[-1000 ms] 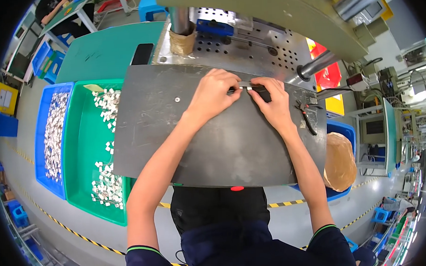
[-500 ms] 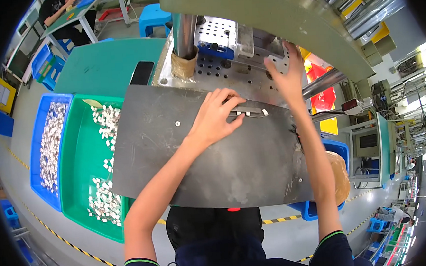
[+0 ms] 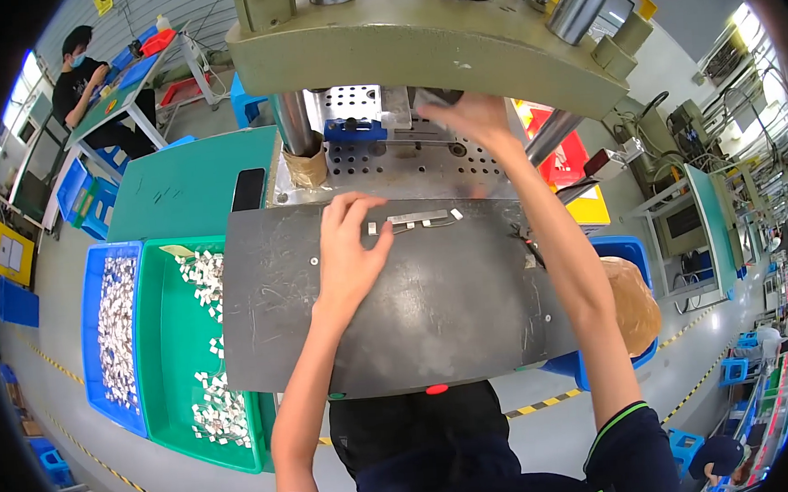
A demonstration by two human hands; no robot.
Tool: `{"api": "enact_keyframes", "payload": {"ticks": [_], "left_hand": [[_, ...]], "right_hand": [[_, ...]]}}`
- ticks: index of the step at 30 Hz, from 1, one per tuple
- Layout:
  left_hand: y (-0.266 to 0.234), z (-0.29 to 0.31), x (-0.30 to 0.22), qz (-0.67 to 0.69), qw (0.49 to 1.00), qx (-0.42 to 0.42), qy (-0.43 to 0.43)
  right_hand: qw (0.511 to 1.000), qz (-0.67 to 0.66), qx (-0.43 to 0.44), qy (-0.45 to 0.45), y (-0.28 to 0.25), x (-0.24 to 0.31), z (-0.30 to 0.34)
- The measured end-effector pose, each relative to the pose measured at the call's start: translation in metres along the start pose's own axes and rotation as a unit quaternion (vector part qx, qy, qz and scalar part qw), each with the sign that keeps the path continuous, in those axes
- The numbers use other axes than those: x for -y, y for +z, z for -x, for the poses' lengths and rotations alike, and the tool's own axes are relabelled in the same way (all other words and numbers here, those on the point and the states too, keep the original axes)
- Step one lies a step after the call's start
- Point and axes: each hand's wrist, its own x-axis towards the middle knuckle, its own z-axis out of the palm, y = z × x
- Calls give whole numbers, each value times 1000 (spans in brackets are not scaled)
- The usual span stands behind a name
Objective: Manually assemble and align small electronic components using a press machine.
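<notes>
On the dark board rests my left hand, its thumb and fingers spread apart with nothing gripped. Just right of those fingers lies a narrow metal strip, with a few small white pieces around it; one lies near my thumb. My right hand reaches under the green press head, close to the metal tooling above the perforated plate. Motion smears its fingers, so whether they hold anything is unclear.
Left of the board stand a green bin and a blue bin, with many small white pieces. A phone lies on the green table. Pliers lie by my right forearm. A co-worker sits far left.
My left hand has drawn left, away from the metal strip. The right hand has moved left toward the press tooling. The whole view has shifted, showing more of the press head.
</notes>
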Motion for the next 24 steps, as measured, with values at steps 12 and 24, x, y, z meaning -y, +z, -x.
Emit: {"api": "enact_keyframes", "payload": {"ticks": [12, 24], "left_hand": [[-29, 83, -38, -43, 978, 203, 34], [-17, 75, -27, -53, 974, 211, 70]], "right_hand": [[969, -150, 181, -74, -78, 124, 217], [972, -150, 142, -110, -90, 118, 218]]}}
